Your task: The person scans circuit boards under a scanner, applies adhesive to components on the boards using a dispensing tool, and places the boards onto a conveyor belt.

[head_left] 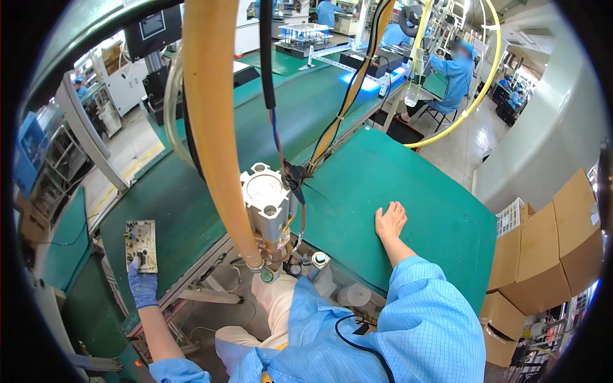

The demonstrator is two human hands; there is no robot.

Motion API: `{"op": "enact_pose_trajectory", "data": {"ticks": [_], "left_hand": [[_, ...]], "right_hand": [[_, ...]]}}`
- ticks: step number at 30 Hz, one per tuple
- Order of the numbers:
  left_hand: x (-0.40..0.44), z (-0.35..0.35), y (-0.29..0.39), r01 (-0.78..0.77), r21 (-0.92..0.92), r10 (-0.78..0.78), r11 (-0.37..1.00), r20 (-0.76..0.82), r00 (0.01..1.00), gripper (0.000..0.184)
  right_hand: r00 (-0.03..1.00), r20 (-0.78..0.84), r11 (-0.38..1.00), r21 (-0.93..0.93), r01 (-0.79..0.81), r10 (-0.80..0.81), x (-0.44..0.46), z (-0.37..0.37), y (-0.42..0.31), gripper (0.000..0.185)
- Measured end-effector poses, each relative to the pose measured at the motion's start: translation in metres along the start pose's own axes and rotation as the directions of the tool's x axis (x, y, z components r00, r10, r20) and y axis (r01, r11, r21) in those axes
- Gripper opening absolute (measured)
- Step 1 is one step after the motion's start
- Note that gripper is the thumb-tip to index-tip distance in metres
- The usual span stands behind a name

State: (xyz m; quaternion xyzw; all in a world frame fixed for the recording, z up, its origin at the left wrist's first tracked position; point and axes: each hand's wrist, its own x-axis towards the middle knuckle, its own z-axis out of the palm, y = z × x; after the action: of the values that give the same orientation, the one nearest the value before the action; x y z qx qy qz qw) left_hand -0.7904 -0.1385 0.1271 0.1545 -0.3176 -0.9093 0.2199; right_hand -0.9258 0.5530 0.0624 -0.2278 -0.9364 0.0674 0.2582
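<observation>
Nearest to the camera, I am seeing the wearer's light blue smock (pixel 418 309), with a black cord (pixel 363 333) hanging across its front and pale trousers (pixel 273 305) showing beyond it. On the right side, the bare right hand (pixel 391 221) is resting palm down on a green work surface (pixel 434 191); its fingers are lying loosely bent and holding nothing. On the left side, the left hand (pixel 143 285) is wearing a blue glove and gripping the near end of a circuit board (pixel 141 246). I am making out the thumb over the board's top face, but the other fingers are hiding from me. The board is lying over the left green surface (pixel 182 198), near its outer edge, with components facing up; I cannot tell whether it is touching the surface.

Between the hands, a metal cylinder (pixel 263 188) with a pale top is standing beside a thick tan tube (pixel 211 115). A black cable (pixel 267 54) is hanging just above it. Off to the right, cardboard boxes (pixel 533 255) are standing beside the work surface. Farther out, a yellow hose (pixel 491 83) is looping down, a blue-white light (pixel 361 82) is glowing over the line, and a co-worker in blue (pixel 454 76) is sitting on a chair (pixel 440 113).
</observation>
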Motion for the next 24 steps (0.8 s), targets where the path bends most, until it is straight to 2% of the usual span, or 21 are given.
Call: {"op": "enact_pose_trajectory", "data": {"ticks": [2,5,6,8,12,14,19,24], "left_hand": [[0.009,0.008,-0.004,-0.088,0.056,0.083,0.994,0.089,0.993,0.035],[0.008,0.011,-0.014,-0.088,0.045,0.079,0.995,0.18,0.981,0.05],[0.009,0.002,-0.02,-0.136,0.088,0.118,0.987,0.185,0.976,0.053],[0.006,-0.001,-0.017,-0.103,0.029,0.095,0.994,0.21,0.973,0.053],[0.005,-0.004,-0.017,-0.118,-0.008,0.118,0.993,0.163,0.98,0.05],[0.005,-0.007,-0.015,-0.135,0.007,0.131,0.991,0.197,0.972,0.056],[0.013,-0.019,-0.017,-0.134,-0.027,0.137,0.991,0.127,0.982,0.052],[0.009,-0.014,-0.018,-0.142,-0.053,0.148,0.988,0.133,0.98,0.051]], "right_hand": [[1.0,0.013,0.999,-0.034,0.015,-0.015,0.001,-0.001,-0.001,0.039],[1.0,0.021,0.997,-0.068,0.025,-0.024,0.003,-0.004,-0.004,0.038],[0.999,0.019,0.997,-0.072,0.027,-0.025,0.003,-0.004,-0.004,0.038],[0.999,-0.024,0.996,-0.083,0.042,-0.044,0.003,-0.003,-0.005,0.037],[0.999,0.0,0.995,-0.092,0.041,-0.041,0.005,-0.002,-0.006,0.037],[1.0,0.007,0.994,-0.103,0.029,-0.029,0.004,-0.002,-0.006,0.037],[1.0,0.028,0.994,-0.107,0.017,-0.014,0.004,0.0,-0.005,0.039],[0.999,0.042,0.995,-0.099,0.013,-0.009,0.004,0.001,-0.005,0.04]]}}
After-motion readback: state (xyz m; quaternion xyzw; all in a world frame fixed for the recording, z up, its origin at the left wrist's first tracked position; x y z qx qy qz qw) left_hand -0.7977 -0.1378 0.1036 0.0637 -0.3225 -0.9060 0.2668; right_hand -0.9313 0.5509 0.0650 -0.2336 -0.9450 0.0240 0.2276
